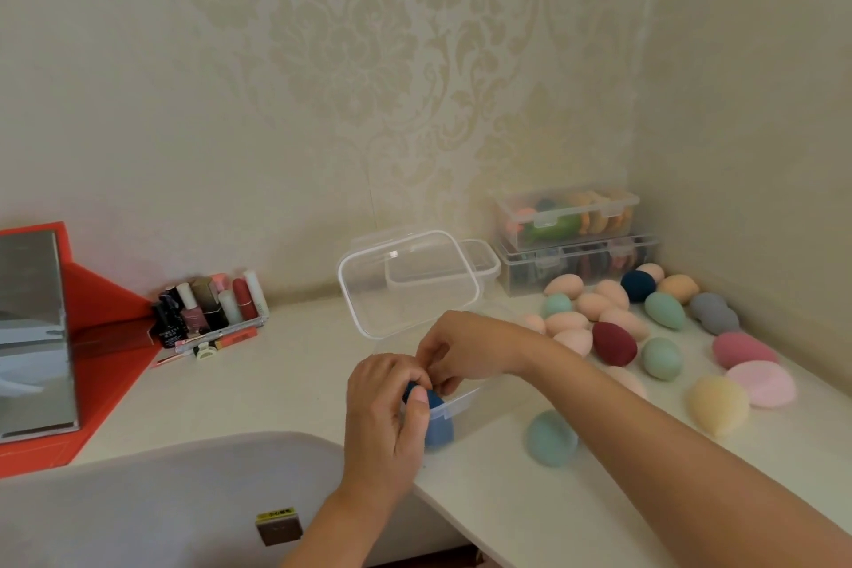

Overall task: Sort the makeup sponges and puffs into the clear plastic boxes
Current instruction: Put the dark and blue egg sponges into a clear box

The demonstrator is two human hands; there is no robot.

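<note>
Blue sponge (437, 424) stands in the near left corner of the open clear box (463, 401), seen through its front wall. The lid (410, 286) is tipped up on the far side. Left hand (385, 422) pinches the sponge's top, thumb on the near side and fingers curled over it. Right hand (461, 351) meets it from the far right with its fingers curled at the same spot. What they grasp cannot be told.

Just right of the box a teal sponge (551, 437) lies on the white table (286, 383). Farther right lie loose sponges (613, 327) in peach, green, maroon, navy and grey, with pink and yellow puffs (760, 383) nearest the right wall. Two stacked boxes (569, 240), closed and filled, stand in the far right corner.

At far left is a tray of cosmetics (212, 304). The white lettering on its black bottle (167, 327) is too blurred to read. Beyond it stands a red case (101, 337) with a mirror (32, 337). The yellow label (275, 513) on the grey seat (161, 498) is illegible.
</note>
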